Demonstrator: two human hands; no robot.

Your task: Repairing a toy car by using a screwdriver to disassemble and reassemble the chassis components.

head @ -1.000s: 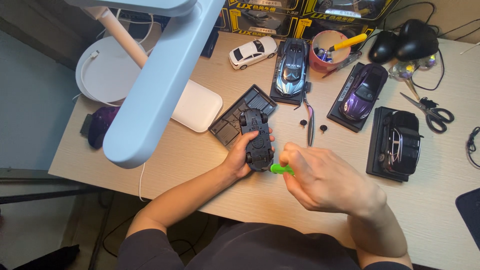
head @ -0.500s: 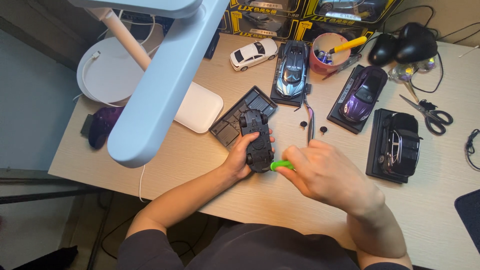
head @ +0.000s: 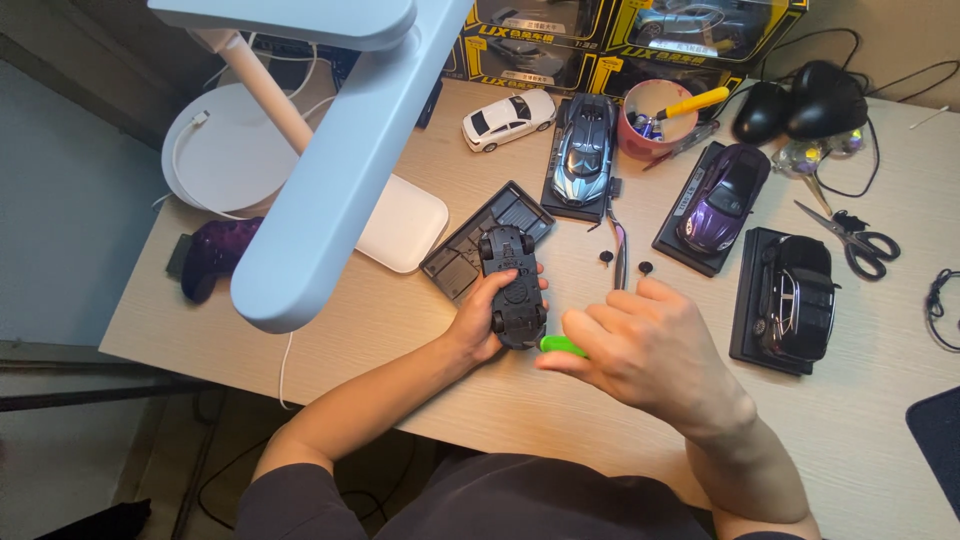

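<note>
Upturned black plastic toy car (head: 513, 288), clamped in left hand (head: 480, 322) near the desk's (head: 880, 430) front edge; right hand (head: 645, 350) pinches green-handled screwdriver (head: 562, 346), which could slip off its screw if tilted.

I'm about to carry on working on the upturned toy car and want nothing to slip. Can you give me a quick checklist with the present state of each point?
1. Left hand grips black toy car: ok.
2. Car underside faces up: ok.
3. Right hand holds green tool: ok.
4. Tool tip seated on the car: cannot tell, hidden.
5. Two small black loose parts lie apart from the hands on the desk: ok.
</note>
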